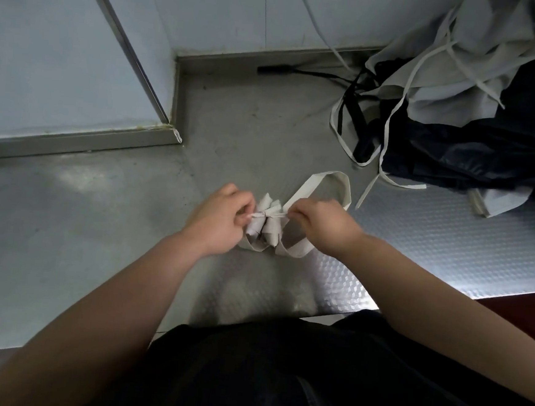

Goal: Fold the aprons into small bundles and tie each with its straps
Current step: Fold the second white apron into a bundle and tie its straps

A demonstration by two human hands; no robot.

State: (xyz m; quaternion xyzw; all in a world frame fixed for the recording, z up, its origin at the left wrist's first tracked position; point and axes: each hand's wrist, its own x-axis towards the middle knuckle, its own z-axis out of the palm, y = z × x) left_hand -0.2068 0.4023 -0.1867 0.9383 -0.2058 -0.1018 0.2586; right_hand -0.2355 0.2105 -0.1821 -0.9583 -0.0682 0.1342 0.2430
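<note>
Head view: each grip, left hand (223, 220) and right hand (320, 227), pinches a strap (279, 215) beside the bundle (266, 226); aprons (479, 101) heaped beyond.

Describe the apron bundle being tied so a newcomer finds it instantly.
On the grey metal counter, a loose heap of pale and dark aprons fills the far right. Mid-counter, the left hand and right hand each pinch an end of the thin strap. Between them sits the small pale bundle: the only apron folded tight and cinched at its middle.
</note>
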